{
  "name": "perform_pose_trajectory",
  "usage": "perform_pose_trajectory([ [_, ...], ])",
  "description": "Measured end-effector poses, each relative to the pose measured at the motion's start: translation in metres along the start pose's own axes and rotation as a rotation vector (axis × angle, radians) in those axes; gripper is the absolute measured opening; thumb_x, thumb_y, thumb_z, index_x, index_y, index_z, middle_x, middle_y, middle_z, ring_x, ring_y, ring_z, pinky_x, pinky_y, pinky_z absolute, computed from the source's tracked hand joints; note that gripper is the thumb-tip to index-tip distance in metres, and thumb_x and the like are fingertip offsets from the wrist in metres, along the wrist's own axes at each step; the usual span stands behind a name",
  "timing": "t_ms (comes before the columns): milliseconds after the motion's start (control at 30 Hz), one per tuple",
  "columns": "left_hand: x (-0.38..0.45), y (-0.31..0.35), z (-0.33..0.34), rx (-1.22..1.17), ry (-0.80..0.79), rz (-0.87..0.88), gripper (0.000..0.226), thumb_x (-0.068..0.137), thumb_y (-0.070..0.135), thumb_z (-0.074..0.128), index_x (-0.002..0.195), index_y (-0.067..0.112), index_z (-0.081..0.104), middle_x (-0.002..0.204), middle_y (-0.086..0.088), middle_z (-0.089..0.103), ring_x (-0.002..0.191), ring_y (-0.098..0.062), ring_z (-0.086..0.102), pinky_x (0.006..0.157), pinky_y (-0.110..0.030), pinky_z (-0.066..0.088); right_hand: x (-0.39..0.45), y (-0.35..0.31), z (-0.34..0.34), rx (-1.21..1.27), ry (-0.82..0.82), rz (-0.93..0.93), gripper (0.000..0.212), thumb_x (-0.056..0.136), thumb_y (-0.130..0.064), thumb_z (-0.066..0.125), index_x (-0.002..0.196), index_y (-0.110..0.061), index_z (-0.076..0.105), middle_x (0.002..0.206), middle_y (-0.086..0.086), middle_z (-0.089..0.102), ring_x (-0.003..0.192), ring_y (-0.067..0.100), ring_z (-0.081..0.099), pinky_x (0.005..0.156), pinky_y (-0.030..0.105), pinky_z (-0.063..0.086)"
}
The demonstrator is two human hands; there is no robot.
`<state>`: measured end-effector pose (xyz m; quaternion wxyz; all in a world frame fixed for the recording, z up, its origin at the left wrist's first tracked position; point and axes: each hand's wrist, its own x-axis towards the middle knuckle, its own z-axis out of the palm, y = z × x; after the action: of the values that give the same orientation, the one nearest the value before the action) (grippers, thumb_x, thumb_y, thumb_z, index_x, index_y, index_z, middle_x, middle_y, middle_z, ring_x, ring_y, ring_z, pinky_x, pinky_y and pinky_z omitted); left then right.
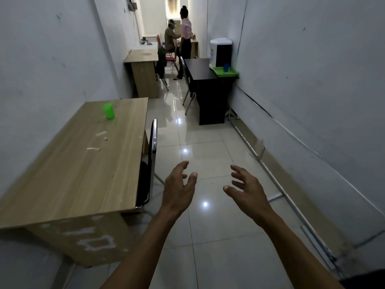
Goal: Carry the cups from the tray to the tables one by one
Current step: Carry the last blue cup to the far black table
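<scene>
Both forearms are bare all the way down, no sleeves, no watch, no rings on the left hand [179,189] or the right hand [249,189]. Nails look short. Well behind the right hand, at the frame's corner, there's a dark patch, maybe clothing, hard to say.

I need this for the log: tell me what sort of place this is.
Probably a narrow office or staff room. Plain wooden desks with chairs line the left wall, a water dispenser stands on a dark desk beside a green tray, and two people work at the far end.
</scene>
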<state>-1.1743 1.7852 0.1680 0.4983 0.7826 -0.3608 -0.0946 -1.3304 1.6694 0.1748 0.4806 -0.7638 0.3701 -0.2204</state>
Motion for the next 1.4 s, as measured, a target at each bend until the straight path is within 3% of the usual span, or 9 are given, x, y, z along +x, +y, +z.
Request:
perform_pose_trajectory([
  [567, 0.409, -0.044, 0.121, 0.061, -0.079, -0.021, 0.053, 0.095, 0.024, 0.061, 0.144, 0.013, 0.044, 0.146, -0.005, 0.05, 0.118, -0.019, 0.06, 0.087, -0.027, 0.048, 0.428, -0.001, -0.024, 0.001, 0.024, 0.002, 0.066, 0.088, -0.015, 0.068, 0.146, -0.025, 0.038, 0.147, 0.008, 0.047, 0.128, 0.025, 0.053, 0.097, 0.035, 0.047],
  [800, 0.58, -0.073, 0.162, 0.0, -0.081, -0.011, 0.052, 0.094, 0.022, 0.063, 0.142, 0.014, 0.046, 0.145, -0.004, 0.051, 0.111, -0.013, 0.059, 0.091, -0.033, 0.053, 0.602, 0.002, -0.023, -0.002, 0.018, 0.017, 0.065, 0.088, -0.014, 0.068, 0.146, -0.024, 0.038, 0.147, 0.009, 0.047, 0.128, 0.026, 0.053, 0.102, 0.042, 0.049],
  [1167, 0.88, -0.118, 0.194, 0.038, -0.119, 0.041, 0.052, 0.094, 0.013, 0.062, 0.142, 0.005, 0.045, 0.145, -0.012, 0.051, 0.119, -0.028, 0.061, 0.088, -0.027, 0.046, 0.883, -0.02, 0.006, -0.003, 0.047, 0.031, 0.067, 0.089, -0.014, 0.066, 0.148, -0.023, 0.035, 0.148, 0.011, 0.045, 0.13, 0.027, 0.051, 0.1, 0.04, 0.049],
  [1400, 1.024, -0.143, 0.225, 0.057, -0.194, 0.052, 0.056, 0.092, 0.014, 0.065, 0.144, 0.009, 0.044, 0.146, -0.008, 0.051, 0.119, -0.025, 0.06, 0.085, -0.023, 0.044, 1.035, -0.019, 0.014, 0.019, 0.055, 0.054, 0.067, 0.09, -0.014, 0.066, 0.148, -0.025, 0.035, 0.149, 0.01, 0.044, 0.131, 0.027, 0.05, 0.102, 0.041, 0.048],
])
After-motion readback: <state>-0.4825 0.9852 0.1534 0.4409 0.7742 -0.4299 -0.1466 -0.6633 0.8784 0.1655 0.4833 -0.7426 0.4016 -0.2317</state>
